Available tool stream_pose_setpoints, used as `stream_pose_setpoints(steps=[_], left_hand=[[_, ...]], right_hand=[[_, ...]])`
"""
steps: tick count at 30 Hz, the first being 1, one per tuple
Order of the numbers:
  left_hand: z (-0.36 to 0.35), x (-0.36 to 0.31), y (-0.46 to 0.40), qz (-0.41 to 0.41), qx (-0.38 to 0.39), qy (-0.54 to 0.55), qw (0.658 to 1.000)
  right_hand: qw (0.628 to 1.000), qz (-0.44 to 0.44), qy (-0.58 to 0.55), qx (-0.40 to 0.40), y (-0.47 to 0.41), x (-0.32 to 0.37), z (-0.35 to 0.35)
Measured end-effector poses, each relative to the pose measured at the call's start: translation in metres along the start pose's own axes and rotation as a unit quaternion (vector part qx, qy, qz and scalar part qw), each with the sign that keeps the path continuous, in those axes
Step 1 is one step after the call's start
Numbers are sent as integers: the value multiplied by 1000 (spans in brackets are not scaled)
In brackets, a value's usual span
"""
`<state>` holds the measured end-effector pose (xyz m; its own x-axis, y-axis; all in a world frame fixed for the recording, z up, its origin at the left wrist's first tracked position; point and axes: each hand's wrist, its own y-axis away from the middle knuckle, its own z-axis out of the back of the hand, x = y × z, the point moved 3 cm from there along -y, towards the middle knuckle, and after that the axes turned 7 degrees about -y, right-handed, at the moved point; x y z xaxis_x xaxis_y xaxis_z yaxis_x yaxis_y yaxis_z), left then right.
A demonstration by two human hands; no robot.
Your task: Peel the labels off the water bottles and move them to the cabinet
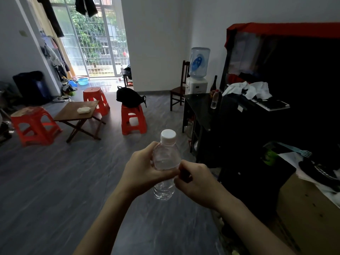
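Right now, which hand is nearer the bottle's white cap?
Left. The left hand wraps the bottle just below the cap; the right hand pinches at the bottle's middle, lower down.

You held a clear, colourless plastic water bottle [166,162] with a white screw cap [168,136] in both hands. Beyond your left hand [142,169] stood bright orange-red plastic stools [133,119] and a brown wooden folding table [78,112] on grey, streaked wood-pattern flooring [55,181]. Past your right hand [196,183] the glossy black cabinet [202,107] carried a pale blue translucent water jug [199,63].
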<state>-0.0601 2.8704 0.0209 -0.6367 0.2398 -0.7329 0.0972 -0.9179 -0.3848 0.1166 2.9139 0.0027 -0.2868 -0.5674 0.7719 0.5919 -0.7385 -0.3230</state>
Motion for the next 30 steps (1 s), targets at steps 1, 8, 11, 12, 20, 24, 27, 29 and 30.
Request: stream_pose_setpoints(steps=[1, 8, 11, 12, 20, 24, 27, 29, 30], left_hand=[[-3, 8, -16, 1, 2, -1, 1000], [-24, 49, -147, 9, 4, -13, 1000], [-29, 65, -197, -1, -3, -17, 1000], [-31, 70, -211, -2, -6, -18, 1000], [-40, 130, -300, 27, -6, -18, 999], [-39, 169, -344, 34, -1, -11, 999], [-31, 200, -384, 32, 1, -9, 999], [-24, 221, -414, 33, 5, -6, 999], [-19, 232, -429, 31, 9, -5, 999]], right_hand=[[1000, 4, 3, 0, -15, -10, 2], [1000, 24, 5, -1, -133, -76, 37], [1000, 29, 11, -4, -179, -101, 51], [1000, 27, 13, 0, -193, -108, 54], [1000, 12, -5, 14, -285, -162, 53], [1000, -5, -1, 14, -337, -190, 42], [1000, -16, 7, 16, -383, -209, 33], [1000, -23, 5, 17, -417, -219, 26], [1000, -24, 3, 15, -435, -224, 23]])
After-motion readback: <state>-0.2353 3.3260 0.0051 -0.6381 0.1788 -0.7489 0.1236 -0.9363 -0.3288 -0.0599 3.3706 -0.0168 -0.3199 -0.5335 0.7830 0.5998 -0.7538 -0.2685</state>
